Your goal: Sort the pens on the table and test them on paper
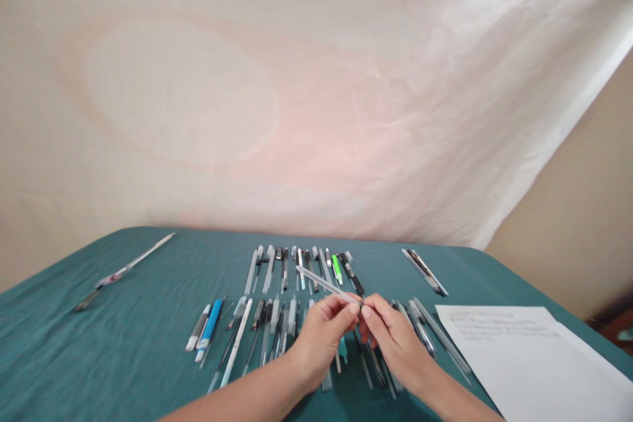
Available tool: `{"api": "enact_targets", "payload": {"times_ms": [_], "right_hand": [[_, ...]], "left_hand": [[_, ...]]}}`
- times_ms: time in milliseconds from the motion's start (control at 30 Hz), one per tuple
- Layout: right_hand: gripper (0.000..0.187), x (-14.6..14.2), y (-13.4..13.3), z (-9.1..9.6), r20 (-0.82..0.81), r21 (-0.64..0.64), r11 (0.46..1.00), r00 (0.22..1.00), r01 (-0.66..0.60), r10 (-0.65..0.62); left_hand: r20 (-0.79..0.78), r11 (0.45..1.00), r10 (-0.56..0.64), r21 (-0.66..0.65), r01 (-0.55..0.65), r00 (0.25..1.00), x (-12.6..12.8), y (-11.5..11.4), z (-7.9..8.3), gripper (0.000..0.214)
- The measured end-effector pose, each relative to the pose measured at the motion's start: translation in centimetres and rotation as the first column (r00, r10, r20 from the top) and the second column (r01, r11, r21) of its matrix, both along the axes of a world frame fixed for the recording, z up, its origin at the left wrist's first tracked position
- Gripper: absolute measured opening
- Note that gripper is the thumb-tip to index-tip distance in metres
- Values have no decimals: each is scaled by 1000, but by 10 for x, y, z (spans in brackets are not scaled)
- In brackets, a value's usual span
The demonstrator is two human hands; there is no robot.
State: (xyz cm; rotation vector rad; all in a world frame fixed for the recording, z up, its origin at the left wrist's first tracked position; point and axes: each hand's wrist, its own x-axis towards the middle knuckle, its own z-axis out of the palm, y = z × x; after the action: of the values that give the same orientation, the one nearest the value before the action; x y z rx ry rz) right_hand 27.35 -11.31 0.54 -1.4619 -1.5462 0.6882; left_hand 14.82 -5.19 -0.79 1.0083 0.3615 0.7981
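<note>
My left hand [319, 331] is closed, thumb and fingers pinching a clear, frosted pen barrel [324, 282] that slants up to the left above the table. Against its lower right end, my right hand [398, 343] is closed too, its thumb and fingertips meeting the left ones there. Whatever small part lies between the fingertips is hidden. Beneath both hands runs a near row of loose pens, caps and refills, among them a white pen [237, 343] and a blue pen [210, 328]. My hands cover the middle of that row.
A far row of pen parts includes a bright green pen [337, 268] and a black pen [352, 274]. Several pen pieces [425, 271] lie at the right, near printed white paper [534, 362]. A long, thin brush-like item [129, 268] rests on the green tablecloth [99, 349] at left.
</note>
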Motion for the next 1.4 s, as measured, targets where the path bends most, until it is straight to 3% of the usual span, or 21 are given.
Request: {"api": "enact_targets", "payload": {"times_ms": [200, 433, 600, 733, 1000, 1233, 1300, 1400], "right_hand": [[38, -2, 3, -3, -342, -165, 981, 939, -98, 36], [23, 7, 3, 1, -186, -54, 998, 982, -42, 32], [28, 5, 2, 0, -131, -45, 998, 991, -39, 33], [35, 4, 4, -1, -185, -93, 993, 981, -70, 52], [19, 3, -1, 2, -53, 7, 1000, 999, 11, -11], [31, 1, 2, -3, -62, -46, 999, 998, 12, -15], [35, 2, 3, -3, -108, -84, 996, 994, -15, 5], [31, 4, 2, 1, -92, -69, 998, 996, -16, 10]], "left_hand": [[-6, 1000, -6, 4, 6, 1000, -1, -3, 3, 22], [-24, 996, 77, -50, -78, 997, 1, 0, -8, 22], [-28, 999, 37, 16, -36, 999, 0, -1, -5, 21], [-14, 999, -4, 32, 4, 1000, 0, -2, -2, 22], [-3, 999, 43, -25, -43, 999, 2, 1, -6, 21], [-49, 997, 31, 74, -27, 998, 1, -2, -7, 21], [-32, 997, -9, 70, 11, 999, 2, -3, -6, 21], [-16, 1000, 25, 13, -24, 1000, 2, -3, -5, 19]]}}
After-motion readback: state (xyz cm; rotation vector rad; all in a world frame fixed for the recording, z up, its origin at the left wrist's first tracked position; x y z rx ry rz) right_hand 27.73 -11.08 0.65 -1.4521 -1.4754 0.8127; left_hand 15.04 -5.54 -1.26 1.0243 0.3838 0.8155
